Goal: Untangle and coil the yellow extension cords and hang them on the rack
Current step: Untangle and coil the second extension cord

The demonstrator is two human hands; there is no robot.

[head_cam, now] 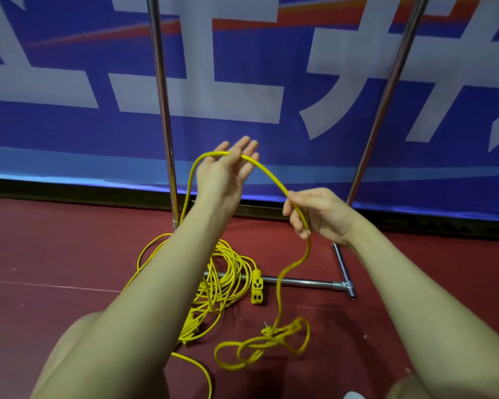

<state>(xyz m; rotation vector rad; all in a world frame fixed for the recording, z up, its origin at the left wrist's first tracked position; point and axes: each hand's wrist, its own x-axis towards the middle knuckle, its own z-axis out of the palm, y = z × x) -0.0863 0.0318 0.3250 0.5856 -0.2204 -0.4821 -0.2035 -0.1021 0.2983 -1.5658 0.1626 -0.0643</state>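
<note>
Both hands work one yellow extension cord [274, 177]: my left hand [228, 168] lies palm-up, fingers nearly straight, cord draped across them, while my right hand [314, 214], at four o'clock from it, pinches the strand with curled fingers. Below, at six o'clock, the tangled pile [222, 280] and socket block [257, 286] lie on the red floor [55, 254] by the rack base [300, 281]. Light, limp and springy, I judge; best gripped along bare cord, away from the knotted loops [260, 347].

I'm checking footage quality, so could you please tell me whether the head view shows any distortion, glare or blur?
Head view: the rack poles splay outward from wide-angle distortion; bright glints run along the chrome; the knotted yellow cord on the floor looks slightly soft; both hands appear sharp.
</note>
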